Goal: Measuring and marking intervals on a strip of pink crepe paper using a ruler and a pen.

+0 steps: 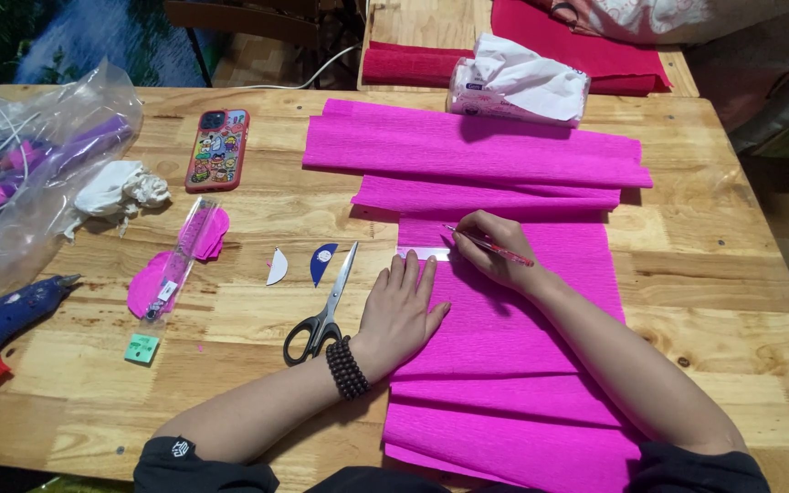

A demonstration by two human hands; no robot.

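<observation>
Magenta crepe paper (504,365) lies mid-frame; left hand (401,310) presses flat, right hand (490,246) grips a pen (489,245) against a template (422,254). Slack pressure could skew the line.

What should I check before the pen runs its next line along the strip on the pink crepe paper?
1. Left hand flat on the crepe paper: ok.
2. Pale strip under the left fingertips: ok.
3. Right hand gripping the pen, tip at the strip's edge: ok.
4. Paper lying smooth: not ok, folds near the table edge.
5. Scissors off the paper: ok.
6. Marks already drawn: cannot tell.
</observation>
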